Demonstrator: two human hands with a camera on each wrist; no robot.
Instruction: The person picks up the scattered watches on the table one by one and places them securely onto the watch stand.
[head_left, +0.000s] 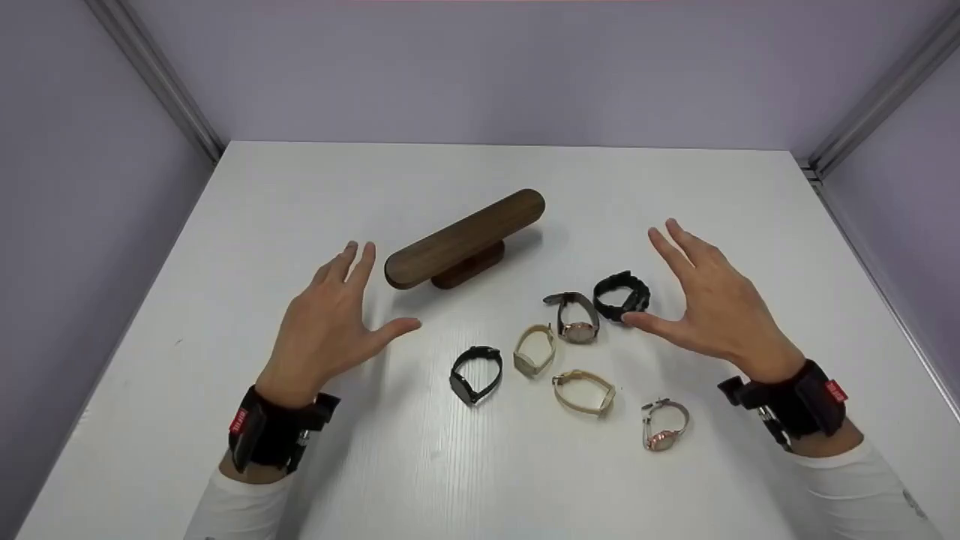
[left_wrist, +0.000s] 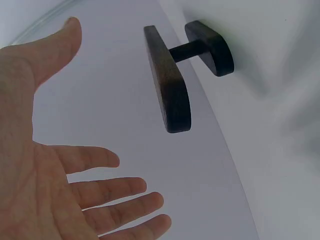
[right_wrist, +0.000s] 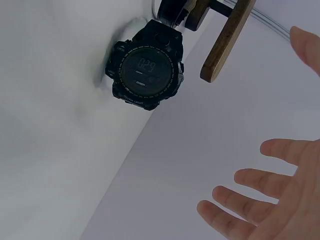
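A dark wooden bar stand (head_left: 465, 238) (left_wrist: 170, 82) rests on the white table (head_left: 480, 465), on a small oval foot. My left hand (head_left: 334, 315) (left_wrist: 65, 165) hovers just left of it, fingers spread, holding nothing. My right hand (head_left: 701, 296) (right_wrist: 270, 190) hovers open too, its thumb close to a chunky black digital watch (head_left: 621, 295) (right_wrist: 145, 70). Several more watches lie between the hands: a rose-faced grey one (head_left: 574, 318), a beige one (head_left: 534, 350), a black slim one (head_left: 475, 373), a tan one (head_left: 584, 392) and a pink-strapped one (head_left: 663, 424).
Lilac walls with metal corner posts (head_left: 161, 82) close in the table on three sides. A black camera strap (head_left: 270, 431) sits on each wrist, over white sleeves.
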